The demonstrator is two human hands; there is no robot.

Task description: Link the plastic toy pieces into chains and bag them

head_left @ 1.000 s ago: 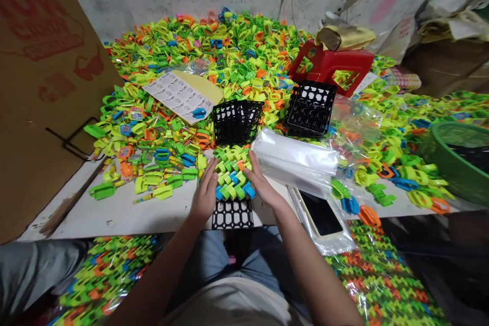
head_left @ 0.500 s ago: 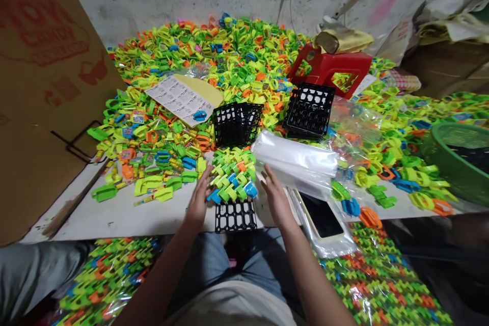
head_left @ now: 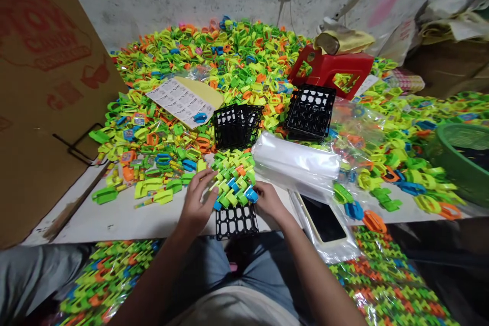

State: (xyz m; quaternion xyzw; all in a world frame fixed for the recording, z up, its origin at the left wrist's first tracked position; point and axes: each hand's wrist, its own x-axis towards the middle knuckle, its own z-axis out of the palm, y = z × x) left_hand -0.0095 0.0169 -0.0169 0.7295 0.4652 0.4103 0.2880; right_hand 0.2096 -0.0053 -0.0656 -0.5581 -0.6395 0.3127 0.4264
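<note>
A compact block of small plastic toys (head_left: 234, 177), mostly yellow-green with a few blue and one orange, sits in rows in front of me. My left hand (head_left: 197, 202) is at its left side, thumb and fingertips touching the edge toys. At the lower right side, my right hand (head_left: 270, 200) has its fingers curled against the block near a blue toy. Out from the block's near end reaches a black grid tray (head_left: 237, 222) with bare cells, overhanging the table edge. Whether the toys sit in this same tray or another is hidden.
Loose toys (head_left: 244, 66) are heaped along the wall. Black trays (head_left: 311, 112) are stacked before a red plastic stool (head_left: 332, 69). Clear bags (head_left: 296, 158) and a phone (head_left: 323, 216) lie right. A cardboard box (head_left: 49, 102) stands left, a green basket (head_left: 458, 163) far right.
Both my hands have closed in from beside the toy block to its sides. The right hand has moved left and nearer to me, its fingers now curled.
</note>
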